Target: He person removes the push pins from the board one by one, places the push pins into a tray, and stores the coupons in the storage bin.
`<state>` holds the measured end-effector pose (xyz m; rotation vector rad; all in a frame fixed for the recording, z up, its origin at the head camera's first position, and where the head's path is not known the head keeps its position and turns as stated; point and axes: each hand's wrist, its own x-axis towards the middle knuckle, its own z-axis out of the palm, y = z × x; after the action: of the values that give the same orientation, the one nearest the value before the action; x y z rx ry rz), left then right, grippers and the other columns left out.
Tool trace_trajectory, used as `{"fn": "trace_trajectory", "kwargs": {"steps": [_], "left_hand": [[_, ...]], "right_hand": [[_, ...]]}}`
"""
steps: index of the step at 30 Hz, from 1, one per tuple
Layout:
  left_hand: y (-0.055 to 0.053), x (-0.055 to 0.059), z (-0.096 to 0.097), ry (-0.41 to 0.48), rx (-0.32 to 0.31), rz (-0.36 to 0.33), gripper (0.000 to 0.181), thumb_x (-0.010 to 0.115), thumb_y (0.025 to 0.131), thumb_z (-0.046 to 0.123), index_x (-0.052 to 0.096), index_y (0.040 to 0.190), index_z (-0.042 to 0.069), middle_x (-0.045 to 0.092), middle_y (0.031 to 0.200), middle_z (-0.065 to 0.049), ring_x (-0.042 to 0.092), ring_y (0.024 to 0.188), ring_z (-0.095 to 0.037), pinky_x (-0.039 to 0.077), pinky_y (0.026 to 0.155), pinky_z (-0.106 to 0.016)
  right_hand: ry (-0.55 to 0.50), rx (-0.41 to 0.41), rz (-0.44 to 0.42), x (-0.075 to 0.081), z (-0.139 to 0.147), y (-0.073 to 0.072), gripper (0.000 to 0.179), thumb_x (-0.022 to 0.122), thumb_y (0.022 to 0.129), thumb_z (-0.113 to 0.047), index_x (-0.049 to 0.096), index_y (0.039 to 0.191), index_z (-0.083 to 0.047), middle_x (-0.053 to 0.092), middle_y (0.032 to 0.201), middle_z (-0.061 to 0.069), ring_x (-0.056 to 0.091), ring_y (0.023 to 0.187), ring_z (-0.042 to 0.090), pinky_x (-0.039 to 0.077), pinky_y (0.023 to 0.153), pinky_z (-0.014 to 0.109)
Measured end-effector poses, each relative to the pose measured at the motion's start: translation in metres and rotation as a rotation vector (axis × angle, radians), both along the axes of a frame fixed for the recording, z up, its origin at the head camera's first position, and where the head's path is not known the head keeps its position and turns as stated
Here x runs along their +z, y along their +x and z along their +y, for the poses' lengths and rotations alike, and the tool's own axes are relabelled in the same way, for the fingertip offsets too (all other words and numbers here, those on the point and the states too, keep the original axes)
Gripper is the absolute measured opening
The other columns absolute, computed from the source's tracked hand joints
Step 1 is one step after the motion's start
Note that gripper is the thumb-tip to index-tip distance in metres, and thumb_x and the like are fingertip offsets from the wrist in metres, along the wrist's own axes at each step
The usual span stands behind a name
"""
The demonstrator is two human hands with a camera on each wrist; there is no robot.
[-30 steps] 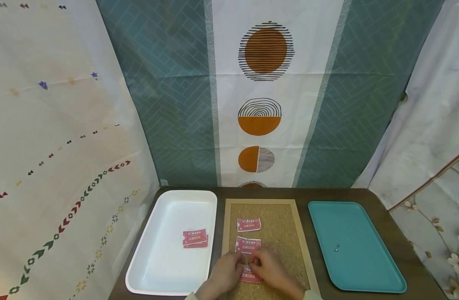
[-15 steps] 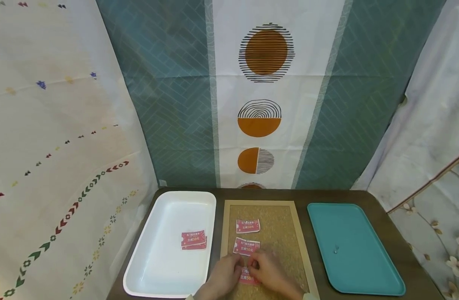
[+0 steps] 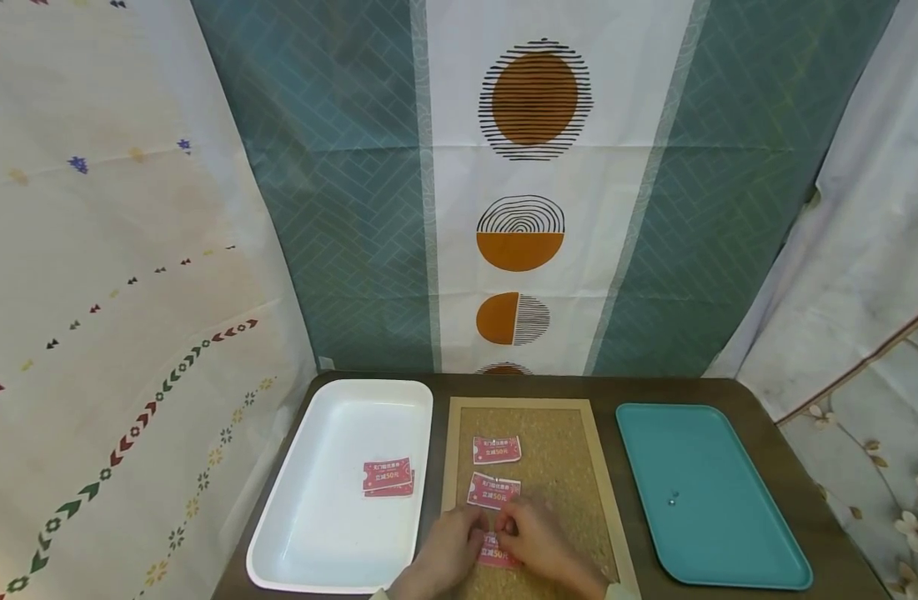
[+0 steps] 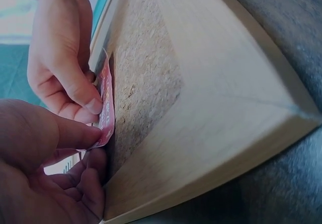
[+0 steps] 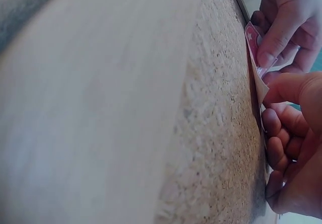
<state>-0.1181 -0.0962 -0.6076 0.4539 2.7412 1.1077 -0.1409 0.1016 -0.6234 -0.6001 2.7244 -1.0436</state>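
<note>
A pink coupon with white and gold print lies low on the framed corkboard, partly covered by both hands. The left hand pinches its left end with thumb and curled fingers. Opposite, the right hand has thumb and fingertips together at the coupon's right part; whatever is between those fingertips is hidden. In the left wrist view the coupon stands slightly bent off the cork, with the right thumb's tip on it. One edge of the coupon curls up beside the right thumb in the right wrist view.
Two more coupons, an upper one and a middle one, are on the corkboard, each with a small pin at its top edge. A white tray with overlapping coupons stands left. Right is a teal tray with small clear pins.
Both hands stay at the lowest coupon, with only slight finger movement. The whole head view shifts a little; the trays and other coupons keep their places.
</note>
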Motion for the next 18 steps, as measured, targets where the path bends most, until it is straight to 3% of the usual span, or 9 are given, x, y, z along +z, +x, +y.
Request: {"fn": "trace_trajectory", "kwargs": {"steps": [9,18], "left_hand": [[-0.0003,0.0024,-0.0018,0.008,-0.021,-0.016,0.012,0.071,0.094,0.007,0.069,0.09,0.019,0.062,0.082,0.012,0.053,0.074,-0.002,0.048,0.067,-0.026],[0.0001,0.0025,-0.0009,0.035,-0.017,-0.028,0.012,0.07,0.094,0.007,0.069,0.09,0.018,0.06,0.081,0.012,0.052,0.073,-0.002,0.046,0.066,-0.025]], "right_hand": [[-0.018,-0.005,-0.066,0.0007,-0.0004,-0.001,0.017,0.081,0.086,-0.015,0.068,0.083,-0.025,0.055,0.078,-0.013,0.047,0.075,0.003,0.039,0.065,0.024],[-0.056,-0.01,-0.072,0.0005,0.0003,0.0,0.017,0.081,0.085,-0.014,0.067,0.083,-0.023,0.055,0.079,-0.012,0.047,0.076,0.003,0.039,0.066,0.024]]}}
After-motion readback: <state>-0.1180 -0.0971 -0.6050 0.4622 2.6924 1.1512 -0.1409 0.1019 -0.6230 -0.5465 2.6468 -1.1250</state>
